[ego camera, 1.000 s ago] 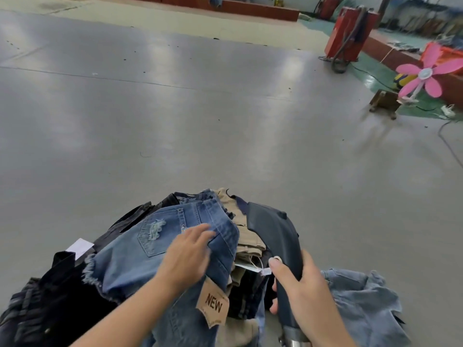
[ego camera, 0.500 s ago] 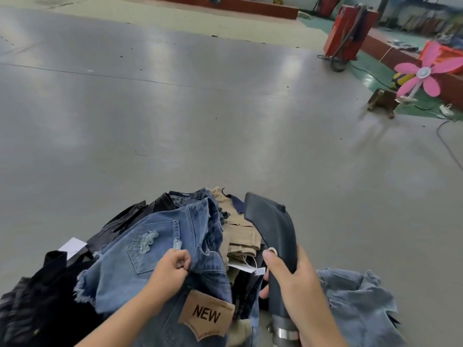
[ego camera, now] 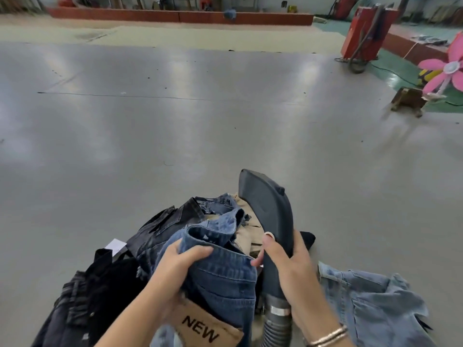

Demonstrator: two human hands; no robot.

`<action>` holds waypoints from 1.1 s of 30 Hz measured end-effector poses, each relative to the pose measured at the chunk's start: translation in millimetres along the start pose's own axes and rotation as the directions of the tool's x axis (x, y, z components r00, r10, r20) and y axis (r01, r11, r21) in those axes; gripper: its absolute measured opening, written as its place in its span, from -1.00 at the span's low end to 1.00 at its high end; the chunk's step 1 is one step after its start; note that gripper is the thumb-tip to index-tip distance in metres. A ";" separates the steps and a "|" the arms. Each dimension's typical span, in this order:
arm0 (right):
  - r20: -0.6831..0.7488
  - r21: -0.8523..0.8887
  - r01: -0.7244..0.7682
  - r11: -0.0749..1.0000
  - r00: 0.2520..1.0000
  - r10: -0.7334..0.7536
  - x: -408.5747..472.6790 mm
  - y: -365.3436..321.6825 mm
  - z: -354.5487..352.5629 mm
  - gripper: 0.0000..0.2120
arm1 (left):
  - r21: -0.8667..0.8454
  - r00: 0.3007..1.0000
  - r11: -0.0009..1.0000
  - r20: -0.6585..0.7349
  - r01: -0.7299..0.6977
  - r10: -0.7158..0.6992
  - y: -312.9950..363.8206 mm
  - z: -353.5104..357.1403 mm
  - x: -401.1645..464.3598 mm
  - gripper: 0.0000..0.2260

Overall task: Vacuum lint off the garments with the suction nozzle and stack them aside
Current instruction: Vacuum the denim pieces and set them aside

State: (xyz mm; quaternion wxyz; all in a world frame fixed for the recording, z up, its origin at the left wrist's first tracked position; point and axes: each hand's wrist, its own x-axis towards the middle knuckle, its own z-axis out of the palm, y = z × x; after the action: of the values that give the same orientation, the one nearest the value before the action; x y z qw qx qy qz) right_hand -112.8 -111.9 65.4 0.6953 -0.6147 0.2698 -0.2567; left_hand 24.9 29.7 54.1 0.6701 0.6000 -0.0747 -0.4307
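My left hand (ego camera: 178,261) grips a bunched blue denim garment (ego camera: 220,269) bearing a tan "NEW" tag (ego camera: 203,329), lifted off the pile in front of me. My right hand (ego camera: 288,269) holds the dark grey suction nozzle (ego camera: 268,211) by its neck, its wide head pointing up and away; the ribbed hose (ego camera: 275,326) runs down from it. Beneath them lies a pile of black, dark denim (ego camera: 165,226) and beige (ego camera: 246,234) garments. A light blue denim garment (ego camera: 370,301) lies apart on the right.
All of it rests on a wide grey floor (ego camera: 175,126). A white paper tag (ego camera: 115,245) pokes out of the pile's left side. Far right stand a pink fan (ego camera: 446,71) on a small wooden block (ego camera: 408,101) and a red machine (ego camera: 363,33).
My left hand has closed on the blue denim and pulled it up toward me, bunching it. The nozzle has risen and tilted upward in my right hand. My view has lifted.
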 end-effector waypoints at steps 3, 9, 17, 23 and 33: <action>0.051 0.116 -0.053 0.992 0.998 0.048 -3.3 -1.7 0.8 -0.84 | -0.281 0.985 0.948 0.039 -0.151 0.169 9.1 1.5 -7.5 -0.47; -0.028 0.129 0.005 0.992 1.000 -0.001 1.3 -1.4 -7.1 -0.81 | -0.330 0.998 0.943 0.013 -0.048 0.056 1.3 -27.0 11.0 -0.54; 0.001 -0.028 0.003 1.000 1.000 -0.003 2.8 7.2 -5.5 -0.87 | -0.297 0.902 0.884 -0.130 0.362 -0.413 -41.6 -48.6 38.6 -0.81; 0.027 -0.104 -0.020 0.994 0.999 0.023 1.9 10.3 -7.2 -0.84 | -0.262 0.927 0.918 -0.147 0.299 -0.344 -43.3 -38.1 46.9 -0.84; 0.084 -0.155 -0.048 0.987 0.995 0.061 -1.5 13.6 -2.4 -0.64 | -0.478 0.981 0.878 0.178 0.013 0.082 -27.1 -18.2 14.3 -0.44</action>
State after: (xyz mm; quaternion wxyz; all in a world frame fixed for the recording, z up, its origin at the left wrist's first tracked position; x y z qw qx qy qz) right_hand -115.2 -111.0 51.8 0.6643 -0.6692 0.2744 -0.1888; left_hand 31.8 36.1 19.7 0.7941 0.3708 -0.0417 -0.4799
